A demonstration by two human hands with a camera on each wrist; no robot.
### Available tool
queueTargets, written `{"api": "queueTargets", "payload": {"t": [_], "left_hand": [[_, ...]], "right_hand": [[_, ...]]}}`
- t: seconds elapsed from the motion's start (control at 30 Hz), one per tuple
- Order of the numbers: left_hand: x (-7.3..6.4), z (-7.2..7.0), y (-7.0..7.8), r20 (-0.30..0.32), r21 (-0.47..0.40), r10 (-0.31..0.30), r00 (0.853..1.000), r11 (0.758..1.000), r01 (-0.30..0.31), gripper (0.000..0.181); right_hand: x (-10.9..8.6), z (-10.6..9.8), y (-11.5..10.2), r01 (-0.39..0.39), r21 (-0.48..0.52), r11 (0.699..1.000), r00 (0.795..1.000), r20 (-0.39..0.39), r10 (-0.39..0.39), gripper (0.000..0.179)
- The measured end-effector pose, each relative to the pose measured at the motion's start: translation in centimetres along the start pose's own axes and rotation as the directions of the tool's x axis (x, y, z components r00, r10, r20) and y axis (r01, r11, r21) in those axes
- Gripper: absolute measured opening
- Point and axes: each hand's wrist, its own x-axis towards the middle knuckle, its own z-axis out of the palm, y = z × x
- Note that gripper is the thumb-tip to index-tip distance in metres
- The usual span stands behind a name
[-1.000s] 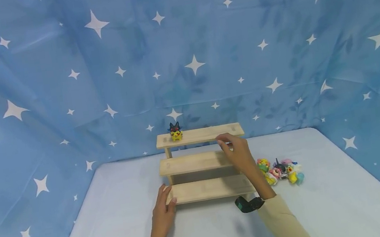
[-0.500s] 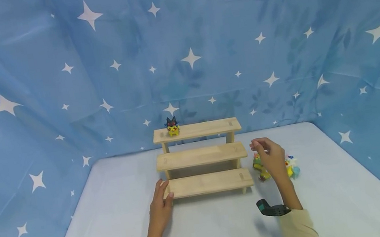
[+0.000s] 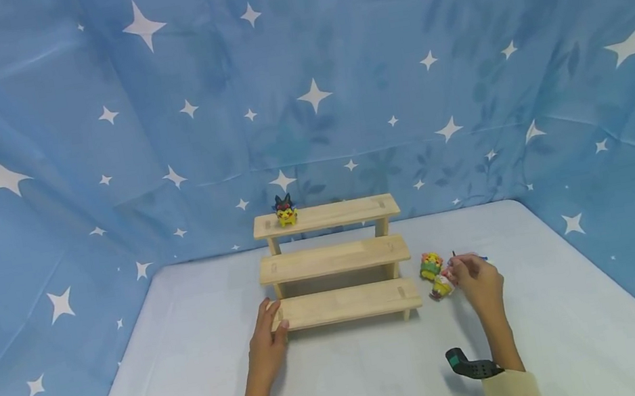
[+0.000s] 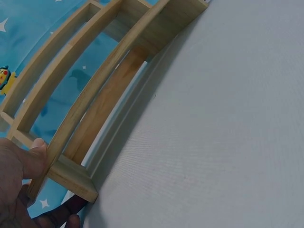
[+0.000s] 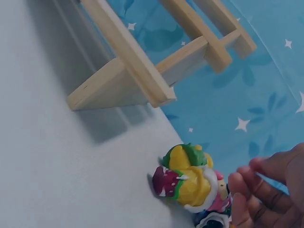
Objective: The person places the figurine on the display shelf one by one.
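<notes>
A three-tier wooden display stand point(image 3: 342, 304) sits on the white tabletop. My left hand point(image 3: 267, 346) grips the left end of its lowest shelf; in the left wrist view the thumb lies on the shelf edge, with fingers by the end leg. On the top shelf, towards the left, stands a small yellow figurine point(image 3: 286, 215) with a dark, eared hat. To the right of the stand, my right hand point(image 3: 481, 286) reaches over a group of figurines, its fingers loosely bent at a yellow-and-pink figurine point(image 5: 194, 187) lying on its side. A green-and-yellow figurine point(image 3: 431, 264) is beside it. My hand hides several others.
A blue curtain point(image 3: 320, 136) with white stars hangs behind and at both sides of the table point(image 3: 375, 374). The stand's right end point(image 5: 164, 97) is close to the figurines. Both wrists wear black camera mounts.
My right hand has moved from the stand's upper shelves right and down to the figurines. My left hand stays on the lowest shelf. The head view has shifted slightly.
</notes>
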Motion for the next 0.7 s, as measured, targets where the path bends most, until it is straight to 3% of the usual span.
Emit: {"api": "queueTargets", "payload": {"t": [0.2,0.3,0.47,0.7], "left_hand": [[0.0,-0.1,0.1,0.006,-0.005,-0.014,1.000,1.000,0.014,0.046],[0.1,-0.1,0.2,0.004,-0.005,-0.013,1.000,1.000,0.013,0.046],[0.2,-0.1,0.2,0.005,-0.005,-0.009,1.000,1.000,0.009,0.046],[0.2,-0.1,0.1,0.002,-0.010,-0.008,1.000,1.000,0.009,0.046]], "right_hand": [[-0.8,0.0,1.0,-0.001,-0.088,0.996,0.997,0.083,0.008,0.031],[-1.0,0.2,1.2,0.000,-0.102,0.995,0.992,0.128,0.014,0.037],[-1.1,0.5,1.4,-0.025,-0.138,0.990,0.987,0.154,0.046,0.052],[-1.4,0.9,1.1,-0.069,-0.167,0.984,0.978,0.183,0.100,0.056]]}}
